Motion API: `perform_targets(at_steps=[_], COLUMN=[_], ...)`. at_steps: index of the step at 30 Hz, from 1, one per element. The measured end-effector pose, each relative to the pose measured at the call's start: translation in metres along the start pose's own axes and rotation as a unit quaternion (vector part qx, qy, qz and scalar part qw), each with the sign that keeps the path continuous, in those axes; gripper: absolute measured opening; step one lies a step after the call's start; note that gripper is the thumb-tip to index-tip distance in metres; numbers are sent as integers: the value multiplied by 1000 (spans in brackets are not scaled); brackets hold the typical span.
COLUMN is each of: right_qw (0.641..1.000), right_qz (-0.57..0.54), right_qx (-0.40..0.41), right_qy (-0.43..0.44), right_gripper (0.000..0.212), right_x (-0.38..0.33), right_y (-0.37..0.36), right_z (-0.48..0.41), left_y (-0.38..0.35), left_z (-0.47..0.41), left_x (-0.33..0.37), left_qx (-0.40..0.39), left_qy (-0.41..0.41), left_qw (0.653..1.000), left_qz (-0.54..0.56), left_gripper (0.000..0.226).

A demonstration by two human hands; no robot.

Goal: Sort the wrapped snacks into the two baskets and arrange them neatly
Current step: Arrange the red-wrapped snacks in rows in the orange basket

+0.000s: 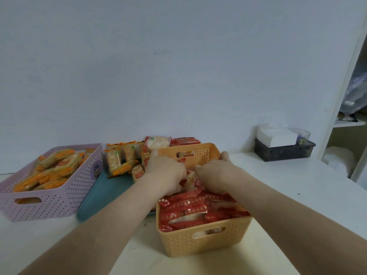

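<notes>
Crowding is my worry as left hand [166, 171] and right hand [214, 171], both curled round red packets [190, 178], work in the brimming orange basket [198, 245], where forcing could buckle rows or spill some.

Head camera faces forward, downward; seemingly near table [297, 185].

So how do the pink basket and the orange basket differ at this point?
The pink basket holds orange-wrapped snacks; the orange basket holds red-wrapped snacks. The left hand and right hand reach into the orange basket; neither touches the pink basket. Both baskets are perforated plastic with handle slots.
</notes>
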State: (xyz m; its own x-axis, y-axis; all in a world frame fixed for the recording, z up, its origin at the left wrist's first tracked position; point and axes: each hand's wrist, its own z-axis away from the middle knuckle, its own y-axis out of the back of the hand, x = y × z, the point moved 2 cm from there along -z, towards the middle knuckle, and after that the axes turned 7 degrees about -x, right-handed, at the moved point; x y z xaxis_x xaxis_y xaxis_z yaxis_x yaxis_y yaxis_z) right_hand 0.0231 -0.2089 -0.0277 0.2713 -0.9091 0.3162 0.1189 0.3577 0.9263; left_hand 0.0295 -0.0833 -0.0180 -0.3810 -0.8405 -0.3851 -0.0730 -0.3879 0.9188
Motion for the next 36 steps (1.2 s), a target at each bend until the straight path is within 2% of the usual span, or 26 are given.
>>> perform_targets(at_steps=[3, 5, 7, 9, 11, 14, 17, 21, 24, 28, 31, 34, 36], right_qw=[996, 989, 974, 951, 928, 899, 871, 850, 884, 952, 966, 965, 959], right_qz=[-45, -99, -163, -234, -284, -332, -387, -428, -362, -210, -188, -196, -208], right_qx=[70, 108, 155, 201, 240, 287, 304, 302, 283, 209, 164, 160, 173], right_qy=[10, 14, 19, 22, 21, 12, 12, 61, 86, 71, 67, 74, 82], right_gripper=[33, 44, 61, 70, 70, 61, 55, 72, 63, 34, 25, 17, 19], right_x=[0, 3, 7, 10, 13, 15, 18, 25, 27, 13, 2, -2, -3], right_y=[-2, -6, -9, -9, -8, -7, -4, 10, 22, 22, -2, -19, -21], right_z=[0, 1, 3, 6, 7, 9, 11, 30, 52, 67, 63, 64, 68], left_y=[-3, -3, -1, 2, 5, 7, 5, 0, -10, -16, -15, -18, -20], left_z=[2, 5, 11, 18, 30, 51, 67, 69, 61, 54, 57, 58, 60], left_x=[-4, -7, -13, -19, -24, -26, -28, -18, -6, 2, 9, 12, 14], left_qx=[60, 130, 214, 266, 302, 338, 315, 222, 122, 52, 41, 44, 59], left_qy=[8, 6, -6, -25, -42, -56, -61, -105, -124, -111, -114, -112, -113], left_qw=[996, 983, 949, 914, 901, 899, 914, 937, 959, 974, 979, 982, 980], left_qz=[66, 127, 231, 304, 308, 274, 247, 247, 226, 191, 167, 148, 152], left_gripper=[28, 19, 14, 26, 35, 37, 38, 33, 28, 40, 43, 68, 77])
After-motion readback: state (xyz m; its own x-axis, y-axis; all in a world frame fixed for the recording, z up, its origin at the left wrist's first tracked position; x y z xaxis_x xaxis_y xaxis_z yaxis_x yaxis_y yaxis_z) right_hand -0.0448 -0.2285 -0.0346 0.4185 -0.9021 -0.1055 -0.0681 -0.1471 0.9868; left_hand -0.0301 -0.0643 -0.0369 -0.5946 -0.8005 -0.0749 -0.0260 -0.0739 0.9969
